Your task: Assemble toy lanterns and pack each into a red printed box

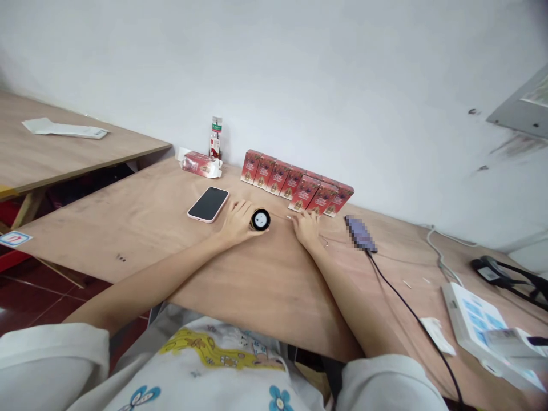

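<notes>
My left hand (238, 221) is wrapped around a small round container (261, 220) with a black rim and a white disc with dark marks in its end, which faces me. To the right, my right hand (306, 228) rests on the table with its fingers forward, close to the front of the red printed boxes (303, 194). A small white bit (289, 217) shows by its fingertips; whether they touch it I cannot tell. Several of these boxes stand upright in rows near the wall. A phone with a black screen (209, 204) lies just left of my left hand.
An opened red box (199, 164) lies at the back left before a bottle (215, 138). A pixelated purple object (361, 233) with a black cable (411, 308) lies right. A white device (475, 319) and a black handheld device (492, 271) are farther right.
</notes>
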Demonstrator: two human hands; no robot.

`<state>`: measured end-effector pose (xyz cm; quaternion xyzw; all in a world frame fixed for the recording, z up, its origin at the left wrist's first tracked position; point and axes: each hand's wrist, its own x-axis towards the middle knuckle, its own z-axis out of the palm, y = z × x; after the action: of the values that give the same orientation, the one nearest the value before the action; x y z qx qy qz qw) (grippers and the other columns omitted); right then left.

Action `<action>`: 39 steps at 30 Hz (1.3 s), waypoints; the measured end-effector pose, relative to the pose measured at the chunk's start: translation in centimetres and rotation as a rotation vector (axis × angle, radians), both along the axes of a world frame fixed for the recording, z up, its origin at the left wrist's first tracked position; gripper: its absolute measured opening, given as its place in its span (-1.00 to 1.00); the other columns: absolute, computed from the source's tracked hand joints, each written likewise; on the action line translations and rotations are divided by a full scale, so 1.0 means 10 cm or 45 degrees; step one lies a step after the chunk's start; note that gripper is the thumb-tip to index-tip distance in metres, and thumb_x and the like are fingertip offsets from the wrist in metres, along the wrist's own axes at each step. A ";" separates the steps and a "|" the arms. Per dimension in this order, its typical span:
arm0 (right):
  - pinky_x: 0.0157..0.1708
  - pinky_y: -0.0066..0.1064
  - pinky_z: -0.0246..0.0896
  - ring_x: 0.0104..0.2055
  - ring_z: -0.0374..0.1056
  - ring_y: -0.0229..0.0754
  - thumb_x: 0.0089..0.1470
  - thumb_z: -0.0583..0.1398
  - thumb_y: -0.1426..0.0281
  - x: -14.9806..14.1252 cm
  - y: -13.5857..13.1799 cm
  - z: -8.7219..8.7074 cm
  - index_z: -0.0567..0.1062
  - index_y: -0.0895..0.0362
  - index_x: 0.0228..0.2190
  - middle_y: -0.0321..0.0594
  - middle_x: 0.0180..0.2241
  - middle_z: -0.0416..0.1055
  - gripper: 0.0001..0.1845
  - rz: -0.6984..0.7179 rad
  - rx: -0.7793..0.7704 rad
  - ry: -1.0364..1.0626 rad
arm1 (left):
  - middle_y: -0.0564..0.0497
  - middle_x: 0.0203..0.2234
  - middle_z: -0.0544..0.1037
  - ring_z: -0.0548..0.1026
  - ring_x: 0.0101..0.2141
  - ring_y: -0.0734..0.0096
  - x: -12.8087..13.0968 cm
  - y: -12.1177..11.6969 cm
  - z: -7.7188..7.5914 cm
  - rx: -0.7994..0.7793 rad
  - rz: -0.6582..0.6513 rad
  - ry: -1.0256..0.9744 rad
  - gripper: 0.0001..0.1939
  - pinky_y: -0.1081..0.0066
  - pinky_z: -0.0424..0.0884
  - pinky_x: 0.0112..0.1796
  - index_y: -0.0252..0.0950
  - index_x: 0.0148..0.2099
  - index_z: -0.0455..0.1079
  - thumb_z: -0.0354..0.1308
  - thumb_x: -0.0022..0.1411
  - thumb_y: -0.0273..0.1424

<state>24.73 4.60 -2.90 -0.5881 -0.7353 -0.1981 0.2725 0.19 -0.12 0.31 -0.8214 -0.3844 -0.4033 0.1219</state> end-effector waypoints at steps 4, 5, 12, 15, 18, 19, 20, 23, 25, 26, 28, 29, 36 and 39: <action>-0.15 -0.07 0.05 -0.15 0.18 0.05 0.21 0.01 0.38 0.01 0.06 -0.04 0.54 0.17 -0.38 0.03 -0.31 0.46 -0.68 0.106 0.015 -0.120 | -0.14 -0.15 0.50 0.45 -0.11 0.12 0.01 0.03 -0.05 -0.031 -0.034 -0.105 -0.43 0.14 0.17 -0.05 -0.32 0.01 0.18 0.20 0.06 -0.09; -0.15 -0.07 0.05 -0.15 0.19 0.04 0.21 0.02 0.38 0.01 0.07 -0.05 0.55 0.16 -0.38 0.03 -0.32 0.46 -0.68 0.119 0.012 -0.126 | -0.15 -0.15 0.50 0.45 -0.11 0.12 0.01 0.04 -0.07 -0.034 -0.031 -0.122 -0.43 0.13 0.18 -0.04 -0.32 0.00 0.18 0.21 0.05 -0.10; -0.12 -0.11 0.04 -0.16 0.22 0.03 0.20 0.05 0.38 0.03 0.09 -0.07 0.53 0.19 -0.41 0.03 -0.34 0.46 -0.71 0.141 -0.011 -0.140 | -0.11 -0.23 0.51 0.48 -0.19 0.17 0.02 0.06 -0.09 -0.032 -0.088 -0.099 -0.52 0.16 0.26 -0.11 -0.31 -0.11 0.19 0.22 0.05 -0.11; -0.13 -0.14 0.04 -0.19 0.23 0.01 0.20 0.04 0.39 0.03 0.07 -0.07 0.51 0.21 -0.40 0.02 -0.34 0.45 -0.72 0.132 -0.027 -0.127 | -0.09 -0.27 0.51 0.47 -0.21 0.20 0.03 0.05 -0.08 -0.016 -0.150 -0.015 -0.58 0.21 0.28 -0.17 -0.29 -0.16 0.22 0.20 0.06 -0.12; -0.15 -0.16 0.06 -0.20 0.24 0.01 0.19 0.03 0.42 0.02 0.06 -0.08 0.49 0.22 -0.40 0.02 -0.34 0.43 -0.73 0.133 -0.033 -0.107 | -0.08 -0.29 0.51 0.46 -0.22 0.21 0.03 0.04 -0.06 0.020 -0.184 0.029 -0.62 0.25 0.28 -0.20 -0.29 -0.21 0.23 0.20 0.07 -0.14; -0.16 -0.17 0.06 -0.20 0.24 0.00 0.19 0.03 0.43 0.02 0.07 -0.08 0.48 0.22 -0.41 0.01 -0.35 0.42 -0.74 0.133 -0.031 -0.095 | -0.08 -0.30 0.51 0.45 -0.22 0.22 0.03 0.04 -0.06 0.023 -0.186 0.036 -0.64 0.25 0.27 -0.20 -0.29 -0.23 0.23 0.20 0.08 -0.14; -0.17 -0.19 0.07 -0.21 0.25 0.00 0.18 0.03 0.45 0.02 0.07 -0.08 0.47 0.22 -0.41 0.01 -0.35 0.42 -0.76 0.134 -0.026 -0.080 | -0.08 -0.31 0.51 0.45 -0.23 0.22 0.03 0.04 -0.05 0.019 -0.187 0.045 -0.65 0.25 0.27 -0.21 -0.28 -0.24 0.22 0.19 0.09 -0.14; -0.21 -0.23 0.10 -0.25 0.26 -0.03 0.15 0.02 0.47 0.03 0.07 -0.08 0.43 0.21 -0.43 -0.02 -0.38 0.39 -0.79 0.149 0.002 -0.014 | -0.08 -0.32 0.51 0.44 -0.24 0.22 0.03 0.03 -0.04 -0.013 -0.181 0.082 -0.67 0.26 0.26 -0.21 -0.27 -0.26 0.23 0.17 0.11 -0.13; -0.25 -0.26 0.12 -0.28 0.26 -0.05 0.14 0.01 0.48 0.04 0.06 -0.06 0.41 0.20 -0.43 -0.05 -0.39 0.37 -0.80 0.179 0.028 0.039 | -0.08 -0.31 0.51 0.43 -0.23 0.22 0.03 0.02 -0.03 -0.011 -0.183 0.103 -0.68 0.26 0.25 -0.21 -0.27 -0.27 0.24 0.16 0.12 -0.13; -0.26 -0.27 0.14 -0.29 0.26 -0.06 0.13 0.00 0.47 0.03 0.05 -0.05 0.39 0.19 -0.42 -0.06 -0.40 0.36 -0.81 0.203 0.043 0.064 | -0.08 -0.30 0.52 0.43 -0.23 0.22 0.03 0.01 -0.02 -0.002 -0.188 0.109 -0.69 0.26 0.24 -0.20 -0.27 -0.27 0.24 0.15 0.13 -0.13; -0.26 -0.29 0.16 -0.29 0.26 -0.08 0.13 -0.02 0.47 0.01 0.01 -0.04 0.38 0.17 -0.42 -0.09 -0.40 0.35 -0.80 0.265 0.070 0.109 | -0.09 -0.28 0.52 0.42 -0.22 0.22 0.03 0.01 -0.02 0.010 -0.198 0.117 -0.70 0.26 0.24 -0.20 -0.27 -0.28 0.24 0.14 0.14 -0.14; -0.26 -0.30 0.17 -0.30 0.27 -0.09 0.13 -0.03 0.46 -0.01 -0.02 -0.03 0.38 0.17 -0.41 -0.10 -0.40 0.35 -0.80 0.299 0.079 0.128 | -0.09 -0.26 0.52 0.42 -0.22 0.22 0.03 0.01 -0.01 0.010 -0.199 0.119 -0.70 0.26 0.24 -0.20 -0.27 -0.28 0.24 0.14 0.14 -0.14; -0.26 -0.34 0.23 -0.32 0.33 -0.16 0.14 0.02 0.42 -0.19 -0.28 0.00 0.42 0.14 -0.41 -0.16 -0.41 0.41 -0.81 0.556 0.041 0.173 | -0.08 -0.30 0.51 0.42 -0.23 0.22 0.02 0.01 -0.02 0.014 -0.155 0.080 -0.70 0.27 0.24 -0.22 -0.27 -0.28 0.24 0.11 0.16 -0.13; -0.24 -0.34 0.25 -0.30 0.34 -0.16 0.09 0.11 0.39 -0.22 -0.37 0.02 0.46 0.12 -0.44 -0.19 -0.39 0.44 -0.86 0.705 -0.068 0.138 | -0.08 -0.30 0.51 0.41 -0.24 0.22 0.01 0.02 -0.02 0.043 -0.142 0.077 -0.71 0.28 0.24 -0.22 -0.27 -0.27 0.24 0.12 0.16 -0.15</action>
<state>22.50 0.88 -2.72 -0.3815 -0.8573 -0.0648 0.3395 0.30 0.04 0.07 -0.8511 -0.3274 -0.3911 0.1247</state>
